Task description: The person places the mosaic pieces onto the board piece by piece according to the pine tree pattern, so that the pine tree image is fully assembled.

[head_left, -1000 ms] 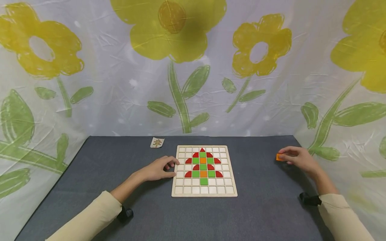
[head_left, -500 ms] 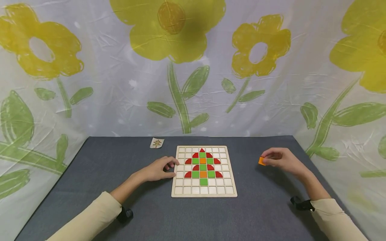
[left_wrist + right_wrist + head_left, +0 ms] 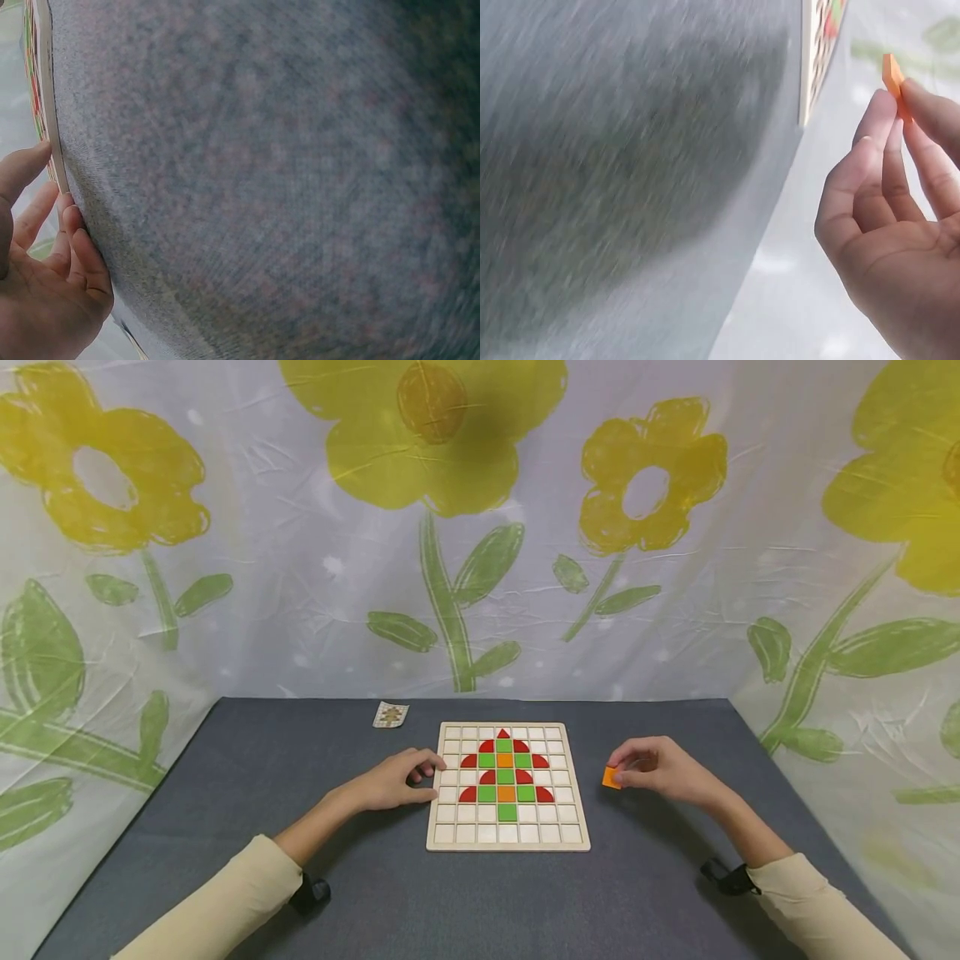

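Observation:
A wooden board with a grid of white cells lies mid-table. Red, green and orange tiles on it form a tree shape, with a red triangle on top. My left hand rests at the board's left edge, thumb and index finger spread apart along it. The left wrist view shows those fingertips right at the rim. To the right of the board, my right hand pinches an orange square tile between thumb and fingers. From the right wrist, the orange tile appears nearly edge-on.
A small patterned card lies behind the board to its left, near the back of the dark grey table. A flower-printed curtain encloses the back and sides. Each wrist wears a black band.
My right hand has carried the orange tile leftward and slightly nearer, from the table's right side toward the board. The left hand and the board stay where they were.

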The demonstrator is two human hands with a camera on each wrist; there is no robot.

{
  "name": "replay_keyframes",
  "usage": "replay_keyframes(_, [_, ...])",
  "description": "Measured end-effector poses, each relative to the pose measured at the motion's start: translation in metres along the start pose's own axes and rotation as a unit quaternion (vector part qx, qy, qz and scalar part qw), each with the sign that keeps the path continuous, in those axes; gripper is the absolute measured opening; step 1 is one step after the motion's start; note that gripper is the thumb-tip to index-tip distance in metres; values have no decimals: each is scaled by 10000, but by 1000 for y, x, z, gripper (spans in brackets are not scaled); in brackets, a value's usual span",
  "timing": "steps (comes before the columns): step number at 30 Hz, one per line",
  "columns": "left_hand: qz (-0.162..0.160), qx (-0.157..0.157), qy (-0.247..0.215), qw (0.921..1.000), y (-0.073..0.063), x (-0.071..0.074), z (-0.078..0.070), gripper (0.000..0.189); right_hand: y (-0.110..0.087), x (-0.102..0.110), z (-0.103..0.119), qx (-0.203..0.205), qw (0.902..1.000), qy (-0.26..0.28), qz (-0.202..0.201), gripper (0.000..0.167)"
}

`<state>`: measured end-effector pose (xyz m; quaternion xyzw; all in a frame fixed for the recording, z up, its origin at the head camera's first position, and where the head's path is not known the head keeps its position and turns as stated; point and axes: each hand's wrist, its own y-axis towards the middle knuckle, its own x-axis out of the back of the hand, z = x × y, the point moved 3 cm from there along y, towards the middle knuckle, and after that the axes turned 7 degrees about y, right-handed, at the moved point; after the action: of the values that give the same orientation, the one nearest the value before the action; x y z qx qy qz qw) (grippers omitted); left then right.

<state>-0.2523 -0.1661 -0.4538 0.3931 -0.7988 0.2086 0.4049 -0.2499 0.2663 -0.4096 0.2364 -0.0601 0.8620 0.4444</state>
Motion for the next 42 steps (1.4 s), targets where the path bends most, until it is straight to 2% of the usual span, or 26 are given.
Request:
replay_keyframes(21, [15,75,-64,10000,-1,0,-2,38,43,-73,21,391,9947,313,893,14])
replay_keyframes(30, [6,25,-49,10000,1,-1,-1,38,51,-102,18,520,9926,369,1031,10])
replay_keyframes(37, [3,78,-42,10000,-1,1,-3,38,54,-114,23,749,9902,446,1092,10])
replay_keyframes(42, [-25,30,-10,10000,-1,0,-4,38,57,-121,24,879,9904,260,1033,9])
